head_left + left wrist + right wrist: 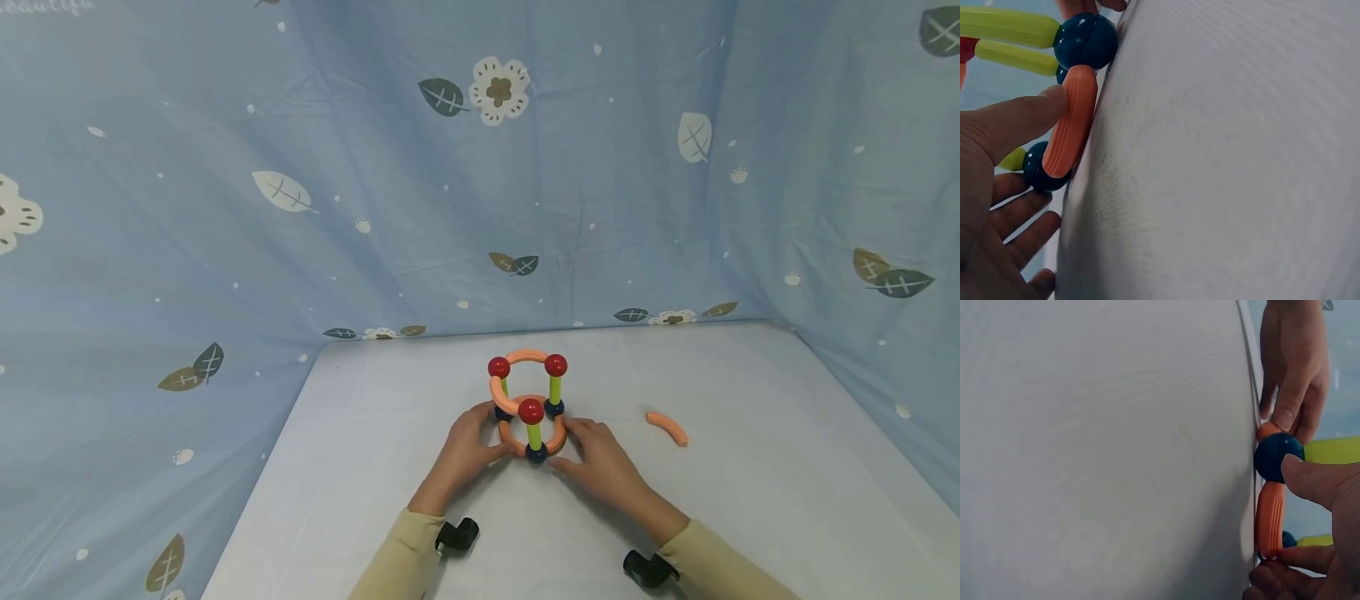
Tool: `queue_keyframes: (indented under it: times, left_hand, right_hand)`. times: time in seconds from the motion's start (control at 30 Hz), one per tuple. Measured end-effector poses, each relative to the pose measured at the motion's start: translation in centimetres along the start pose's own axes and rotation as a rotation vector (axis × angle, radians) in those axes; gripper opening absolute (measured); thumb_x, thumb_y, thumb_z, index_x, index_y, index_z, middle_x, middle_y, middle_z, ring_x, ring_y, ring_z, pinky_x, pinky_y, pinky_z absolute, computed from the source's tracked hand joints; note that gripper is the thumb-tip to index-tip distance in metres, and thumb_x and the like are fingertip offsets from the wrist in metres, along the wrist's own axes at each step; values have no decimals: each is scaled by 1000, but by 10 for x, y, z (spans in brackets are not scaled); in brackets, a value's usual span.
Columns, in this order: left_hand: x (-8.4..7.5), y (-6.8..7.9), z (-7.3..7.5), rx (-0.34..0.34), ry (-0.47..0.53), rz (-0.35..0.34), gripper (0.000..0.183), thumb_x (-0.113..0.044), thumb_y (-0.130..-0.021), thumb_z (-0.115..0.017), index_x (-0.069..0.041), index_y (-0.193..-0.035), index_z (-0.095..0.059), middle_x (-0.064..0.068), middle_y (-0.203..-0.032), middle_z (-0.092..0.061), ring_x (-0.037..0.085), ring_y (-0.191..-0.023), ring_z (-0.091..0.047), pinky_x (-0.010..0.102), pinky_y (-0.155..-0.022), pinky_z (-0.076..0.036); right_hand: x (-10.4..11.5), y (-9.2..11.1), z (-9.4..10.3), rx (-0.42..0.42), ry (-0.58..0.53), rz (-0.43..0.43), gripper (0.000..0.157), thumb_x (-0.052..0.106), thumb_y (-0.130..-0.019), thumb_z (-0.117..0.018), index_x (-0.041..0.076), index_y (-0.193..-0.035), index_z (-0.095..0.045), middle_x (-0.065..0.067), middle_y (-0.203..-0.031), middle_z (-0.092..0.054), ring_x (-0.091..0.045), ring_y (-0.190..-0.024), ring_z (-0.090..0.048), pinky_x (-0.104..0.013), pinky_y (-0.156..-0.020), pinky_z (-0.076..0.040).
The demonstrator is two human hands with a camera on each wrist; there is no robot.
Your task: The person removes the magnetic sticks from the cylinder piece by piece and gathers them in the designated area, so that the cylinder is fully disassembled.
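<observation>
A toy frame of balls and rods, like a magnetic building set, stands on the white table. Its base is a ring of orange curved rods joined by dark blue balls. Upright lime-green rods carry red balls, and two orange curved rods link these on top, leaving the right front side open. My left hand holds the base at the left, its thumb on an orange curved rod. From the right, my right hand grips the base, thumb against the front blue ball.
A loose orange curved rod lies on the table to the right of the frame. Blue patterned cloth hangs behind and at both sides. Black wrist devices sit below both hands.
</observation>
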State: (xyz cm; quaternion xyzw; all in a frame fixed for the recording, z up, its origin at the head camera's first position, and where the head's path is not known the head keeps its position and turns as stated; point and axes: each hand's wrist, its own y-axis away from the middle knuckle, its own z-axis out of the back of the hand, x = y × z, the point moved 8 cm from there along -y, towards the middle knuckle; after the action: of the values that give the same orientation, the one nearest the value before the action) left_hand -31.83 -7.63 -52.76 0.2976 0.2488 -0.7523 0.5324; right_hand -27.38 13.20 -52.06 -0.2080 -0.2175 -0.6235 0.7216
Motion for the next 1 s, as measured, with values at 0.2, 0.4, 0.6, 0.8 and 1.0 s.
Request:
queue_keyframes:
  times: [0.2,0.4,0.6,0.8,1.0]
  left_hand:
    - [-3,1,2,-26,-16,-41,85,-44,-82,-85,-3,-148,-50,16,-145,-54,34,-137,-48,52,-111,-41]
    - [-6,3,2,-43,-28,-51,83,-42,-81,-86,-4,-147,-51,15,-143,-55,32,-135,-50,50,-111,-42]
    - [-9,5,1,-57,-56,-34,77,-35,-82,-87,-4,-144,-53,14,-142,-55,31,-134,-51,49,-111,-43]
    - [-11,8,1,-68,-82,-18,71,-29,-81,-88,-2,-138,-55,13,-135,-58,30,-128,-54,48,-108,-46]
    - [-11,9,1,-80,-123,-12,65,-28,-80,-89,-2,-131,-58,11,-127,-61,27,-121,-58,45,-106,-48]
  right_hand:
    - [6,-2,-2,-20,34,21,79,40,-82,-85,-2,-142,-56,-19,-138,-59,-38,-128,-53,-53,-106,-46]
    - [8,-3,-4,-44,61,33,79,41,-82,-84,-2,-142,-56,-19,-137,-59,-37,-127,-54,-53,-105,-47]
    - [6,-4,-2,-14,33,19,77,39,-84,-83,-1,-144,-54,-19,-139,-58,-37,-127,-53,-53,-105,-47]
    - [-2,-6,1,16,-23,-4,69,30,-88,-80,0,-145,-53,-17,-140,-57,-34,-125,-55,-52,-102,-49]
    - [-8,-9,5,25,-80,-10,59,18,-90,-78,0,-142,-56,-15,-134,-61,-26,-111,-62,-47,-95,-55]
